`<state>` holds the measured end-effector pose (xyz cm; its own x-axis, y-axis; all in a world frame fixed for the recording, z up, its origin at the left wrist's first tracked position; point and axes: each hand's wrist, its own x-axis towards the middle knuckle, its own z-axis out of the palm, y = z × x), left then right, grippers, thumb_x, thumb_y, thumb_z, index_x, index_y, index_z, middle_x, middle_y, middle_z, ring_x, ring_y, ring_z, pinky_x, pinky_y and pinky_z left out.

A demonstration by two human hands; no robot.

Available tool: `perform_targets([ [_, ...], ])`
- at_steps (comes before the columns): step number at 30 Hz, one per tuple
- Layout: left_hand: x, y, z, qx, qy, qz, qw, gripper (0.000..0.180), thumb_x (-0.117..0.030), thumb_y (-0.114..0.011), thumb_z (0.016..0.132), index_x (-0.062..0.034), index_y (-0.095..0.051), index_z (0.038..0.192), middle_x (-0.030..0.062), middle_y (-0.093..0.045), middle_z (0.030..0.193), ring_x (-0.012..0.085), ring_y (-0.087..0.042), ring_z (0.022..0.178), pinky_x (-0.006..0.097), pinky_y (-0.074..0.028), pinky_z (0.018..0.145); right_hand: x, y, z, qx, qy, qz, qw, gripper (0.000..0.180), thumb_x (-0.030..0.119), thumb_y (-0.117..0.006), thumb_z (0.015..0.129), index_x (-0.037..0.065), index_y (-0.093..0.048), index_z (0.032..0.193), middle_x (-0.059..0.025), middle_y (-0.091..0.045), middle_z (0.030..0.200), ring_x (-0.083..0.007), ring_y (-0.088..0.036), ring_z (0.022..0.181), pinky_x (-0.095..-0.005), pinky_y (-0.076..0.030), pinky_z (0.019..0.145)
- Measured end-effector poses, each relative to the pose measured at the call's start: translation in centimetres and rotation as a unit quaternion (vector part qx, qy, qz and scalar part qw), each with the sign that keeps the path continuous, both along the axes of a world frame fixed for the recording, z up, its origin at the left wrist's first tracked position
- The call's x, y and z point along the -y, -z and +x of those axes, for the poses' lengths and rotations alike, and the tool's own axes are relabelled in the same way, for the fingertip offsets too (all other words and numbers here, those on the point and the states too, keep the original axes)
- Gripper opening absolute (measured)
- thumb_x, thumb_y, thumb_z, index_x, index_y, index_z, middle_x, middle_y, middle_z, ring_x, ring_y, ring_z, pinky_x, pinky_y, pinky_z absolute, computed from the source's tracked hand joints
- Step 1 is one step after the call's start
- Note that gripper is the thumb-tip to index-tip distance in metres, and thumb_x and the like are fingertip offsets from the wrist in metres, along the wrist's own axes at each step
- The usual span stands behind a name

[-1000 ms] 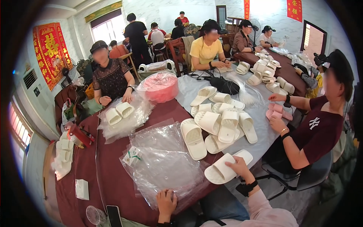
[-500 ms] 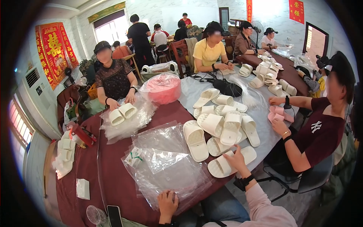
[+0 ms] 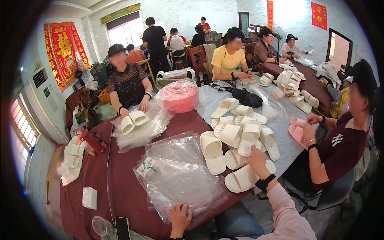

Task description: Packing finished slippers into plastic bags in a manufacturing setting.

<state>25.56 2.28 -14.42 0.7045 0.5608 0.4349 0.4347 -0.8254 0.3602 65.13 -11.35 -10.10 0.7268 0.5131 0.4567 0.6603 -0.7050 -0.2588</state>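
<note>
My left hand (image 3: pixel 181 218) lies on the near edge of a spread of clear plastic bags (image 3: pixel 172 186), its fingers slightly apart. A small white and green card (image 3: pixel 147 167) rests at the left of these bags. My right hand (image 3: pixel 258 163) reaches into a heap of white slippers (image 3: pixel 212 152). Its fingers close on the near end of one white slipper (image 3: pixel 251 135) at the top of the heap; part of the grip is hidden. Below that hand, nearest me, lies another white slipper (image 3: pixel 242 179), on its own at the table edge.
A co-worker at right handles pink slippers (image 3: pixel 298 131). Across the table, another person touches white slippers (image 3: pixel 134 121) on plastic bags. A pink wrapped roll (image 3: pixel 181 97), a red thermos (image 3: pixel 91 142), a white packet (image 3: pixel 89 198), a clear cup (image 3: pixel 102 226) and a phone (image 3: pixel 122 229) stand about.
My right hand has moved forward from the nearest slipper to one on top of the heap. My left hand stays on the bags. The co-worker at right has raised a hand from the pink slippers.
</note>
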Motion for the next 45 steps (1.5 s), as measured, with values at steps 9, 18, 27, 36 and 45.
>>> perform_targets([
  [9,0.0,0.4,-0.1,0.003,-0.004,-0.007,1.0,0.021,-0.022,-0.064,0.076,-0.0109,-0.062,0.093,0.0082,-0.057,0.099,0.0296,-0.052,0.096,0.043,-0.04,0.083,-2.2,-1.5,0.3,-0.102,0.037,0.039,0.993,0.023,0.017,-0.063,0.075,0.005,-0.051,0.09,-0.0162,-0.061,0.08,-0.0354,-0.061,0.077,-0.0467,-0.048,0.065],
  [18,-0.1,0.1,0.2,-0.001,-0.001,-0.004,1.0,0.021,-0.023,-0.064,0.076,-0.0102,-0.062,0.094,0.0085,-0.057,0.099,0.0301,-0.052,0.096,0.043,-0.04,0.083,-0.9,1.7,2.3,0.118,0.005,-0.037,0.992,0.046,0.029,-0.066,0.077,0.006,-0.055,0.115,-0.0162,-0.056,0.115,-0.0317,-0.053,0.108,-0.0458,-0.044,0.083],
  [27,0.1,0.3,0.0,0.002,-0.001,-0.001,1.0,0.02,-0.022,-0.064,0.076,-0.0099,-0.062,0.093,0.0083,-0.056,0.099,0.0297,-0.052,0.095,0.043,-0.04,0.083,0.4,-0.2,0.1,-0.221,0.083,-0.087,0.968,0.047,0.036,-0.062,0.083,0.002,-0.053,0.115,-0.0246,-0.064,0.096,-0.0389,-0.062,0.094,-0.0451,-0.048,0.078],
  [36,0.2,0.3,-0.4,0.007,-0.007,-0.005,1.0,0.021,-0.02,-0.065,0.076,-0.0106,-0.062,0.094,0.0092,-0.056,0.1,0.0302,-0.051,0.096,0.043,-0.039,0.083,4.0,-1.3,-2.6,-0.452,-0.051,0.097,0.885,0.068,0.037,-0.065,0.083,-0.001,-0.039,0.133,-0.0239,-0.064,0.103,-0.0323,-0.062,0.096,-0.0392,-0.047,0.082],
  [45,0.0,0.1,0.1,0.007,-0.002,-0.002,1.0,0.019,-0.02,-0.064,0.076,-0.01,-0.062,0.092,0.0096,-0.056,0.098,0.0302,-0.052,0.096,0.043,-0.039,0.083,3.1,1.1,-4.2,-0.518,-0.122,0.189,0.825,0.067,0.016,-0.073,0.079,-0.003,-0.037,0.133,-0.0158,-0.057,0.117,-0.023,-0.056,0.105,-0.0324,-0.046,0.088],
])
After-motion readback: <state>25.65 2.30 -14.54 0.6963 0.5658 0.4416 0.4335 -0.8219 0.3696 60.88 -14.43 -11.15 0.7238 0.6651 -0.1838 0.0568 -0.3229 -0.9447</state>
